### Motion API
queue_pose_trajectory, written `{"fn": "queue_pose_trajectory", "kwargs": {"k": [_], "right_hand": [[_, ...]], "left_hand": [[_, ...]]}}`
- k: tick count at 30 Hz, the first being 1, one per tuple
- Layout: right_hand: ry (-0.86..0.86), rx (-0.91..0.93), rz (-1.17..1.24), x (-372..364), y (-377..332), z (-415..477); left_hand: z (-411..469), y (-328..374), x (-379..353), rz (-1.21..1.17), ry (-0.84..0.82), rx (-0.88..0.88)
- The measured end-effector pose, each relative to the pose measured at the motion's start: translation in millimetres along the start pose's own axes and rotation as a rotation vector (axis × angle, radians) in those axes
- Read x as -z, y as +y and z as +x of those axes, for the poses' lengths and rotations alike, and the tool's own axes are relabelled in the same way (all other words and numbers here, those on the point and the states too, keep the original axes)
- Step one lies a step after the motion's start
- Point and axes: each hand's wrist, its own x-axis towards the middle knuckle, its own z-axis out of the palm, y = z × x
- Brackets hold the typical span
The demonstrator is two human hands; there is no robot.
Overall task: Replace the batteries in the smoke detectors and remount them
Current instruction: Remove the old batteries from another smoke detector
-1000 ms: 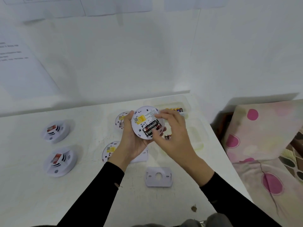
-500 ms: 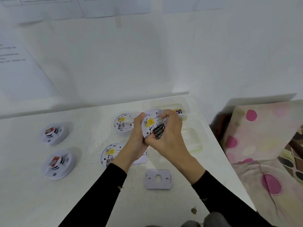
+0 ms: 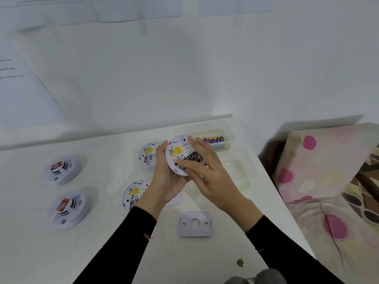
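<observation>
Left hand (image 3: 167, 181) has its grip wrapped round the smoke detector (image 3: 178, 149), back-up above the counter (image 3: 102, 232); right hand (image 3: 213, 181), nearer the bay, lays straight fingers (image 3: 184, 161) over the fitted batteries (image 3: 193, 156), spares (image 3: 213, 139) just beyond it

The left hand (image 3: 168, 181) and right hand (image 3: 211, 179) are bare; the long black left sleeve (image 3: 123, 242) has a small tear near its cuff, and the right sleeve (image 3: 287, 255) is black too.
</observation>
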Motion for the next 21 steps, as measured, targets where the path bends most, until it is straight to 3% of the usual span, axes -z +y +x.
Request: {"fn": "queue_pose_trajectory", "kwargs": {"k": [2,4,6,8,11,18,21], "right_hand": [[0.113,-0.091,0.15,7,-5,2],[0.283,-0.325,0.355,18,-6,9],[0.398,-0.584,0.383,30,8,15],[0.299,-0.779,0.23,41,32,12],[-0.046,-0.942,-0.062,43,68,-1],[-0.391,-0.963,-0.285,24,90,-6],[-0.205,-0.816,-0.286,26,77,-3]], "left_hand": [[1,-1,1,-0.011,-0.009,-0.003],[2,-1,2,-0.009,-0.004,-0.008],[3,1,5,-0.022,0.009,-0.002],[2,3,7,-0.038,0.015,-0.003],[2,3,8,-0.047,0.013,-0.008],[1,2,5,-0.065,0.011,0.003],[1,3,7,-0.071,0.017,-0.002]]}}
